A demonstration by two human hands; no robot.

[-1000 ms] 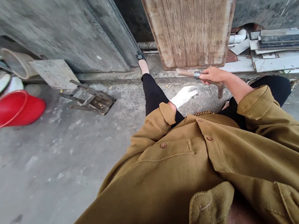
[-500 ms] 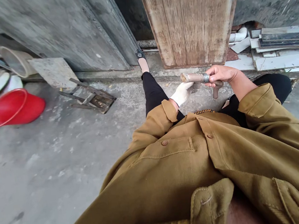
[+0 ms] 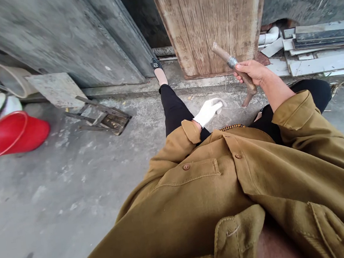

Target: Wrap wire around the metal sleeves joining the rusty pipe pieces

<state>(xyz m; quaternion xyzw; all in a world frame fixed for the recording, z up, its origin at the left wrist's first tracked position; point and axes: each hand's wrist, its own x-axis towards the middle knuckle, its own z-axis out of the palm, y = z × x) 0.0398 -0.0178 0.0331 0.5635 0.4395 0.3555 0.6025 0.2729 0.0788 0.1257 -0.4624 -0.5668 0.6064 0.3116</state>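
My right hand (image 3: pixel 251 72), bare, is closed around a crooked wooden stick (image 3: pixel 221 53) below a band of wire (image 3: pixel 232 61) wound round it. The stick tilts up and left in front of the wooden board, and its bent lower end points down past my fingers. My left hand (image 3: pixel 209 111), in a white glove, is below and left of the stick, apart from it. Its fingers are curled in; whatever they may hold is too small to make out. A faint thin line hangs from near the wire band toward the glove.
An upright wooden board (image 3: pixel 216 24) leans ahead on a concrete ledge. White and dark strips (image 3: pixel 321 52) lie stacked at right beside a white pipe (image 3: pixel 270 37). At left are a red basin (image 3: pixel 32 130), a beige bucket (image 3: pixel 14 80), a flat panel (image 3: pixel 57 88) and a small wooden stool (image 3: pixel 105 118).
The stick has swung from nearly level to a steep tilt, its far end rising. My left hand has come away from it and moved slightly left and down. The view has shifted slightly.
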